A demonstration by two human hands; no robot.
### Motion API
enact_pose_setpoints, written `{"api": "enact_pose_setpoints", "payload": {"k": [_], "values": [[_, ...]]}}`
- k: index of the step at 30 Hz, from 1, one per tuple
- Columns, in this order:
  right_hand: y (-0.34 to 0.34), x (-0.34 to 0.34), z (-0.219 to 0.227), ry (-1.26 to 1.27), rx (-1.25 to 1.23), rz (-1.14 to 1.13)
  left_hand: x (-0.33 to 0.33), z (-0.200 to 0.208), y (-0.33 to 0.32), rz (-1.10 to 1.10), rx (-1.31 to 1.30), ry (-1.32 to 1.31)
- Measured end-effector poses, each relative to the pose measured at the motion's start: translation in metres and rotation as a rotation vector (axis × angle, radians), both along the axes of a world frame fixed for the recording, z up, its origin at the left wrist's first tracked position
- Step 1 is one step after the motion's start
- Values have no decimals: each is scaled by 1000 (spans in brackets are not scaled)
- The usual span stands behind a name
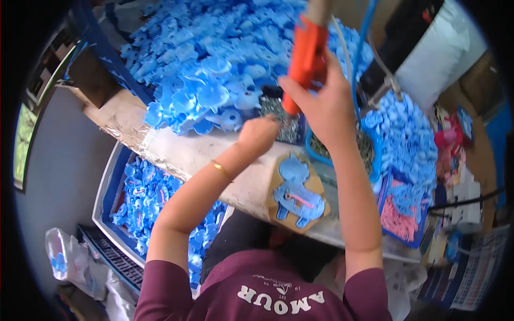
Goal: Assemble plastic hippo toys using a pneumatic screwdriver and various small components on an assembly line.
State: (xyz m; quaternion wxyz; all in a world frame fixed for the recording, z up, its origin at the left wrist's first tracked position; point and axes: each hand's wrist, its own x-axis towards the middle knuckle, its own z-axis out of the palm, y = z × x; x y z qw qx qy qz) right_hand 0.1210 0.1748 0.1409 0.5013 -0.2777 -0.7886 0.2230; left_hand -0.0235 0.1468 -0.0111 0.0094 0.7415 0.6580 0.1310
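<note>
My right hand point(333, 99) is wrapped around an orange-red power screwdriver point(307, 53), held upright with its tip pointing down. Close beside that tip is my left hand point(257, 135), fingers pinched together; whatever they may hold is too small to make out. Both hands are above a dark box of small metal screws point(292, 130). Nearer to me, a light blue animal-shaped plastic shell point(294, 171) lies in a tan fixture board point(273, 206). A thin pink piece point(301, 201) sits inside the shell's body.
A large heap of blue plastic shells point(198, 48) covers the far bench. To the right are a blue tub of small metal parts point(316, 155), a pile of small blue parts point(407, 134) and a tray of pink pieces point(399, 238). A bin point(104, 200) of blue parts stands lower left.
</note>
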Motion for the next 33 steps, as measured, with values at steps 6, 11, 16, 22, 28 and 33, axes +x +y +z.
{"api": "enact_pose_setpoints", "payload": {"k": [6,11,16,22,28,33], "values": [[-23,35,-4,-94,-108,-75,2,-3,36,2,-186,36],[-20,53,-7,-123,-182,-47,3,-7,38,-47,-105,88],[-23,63,-1,-134,-235,11,-1,2,37,-65,-51,128],[-29,65,6,-101,-380,107,-3,9,23,-110,8,165],[-27,72,-17,-118,-473,220,10,12,-12,-307,324,-11],[-47,65,-14,58,-643,375,38,20,-54,-424,332,-332]]}}
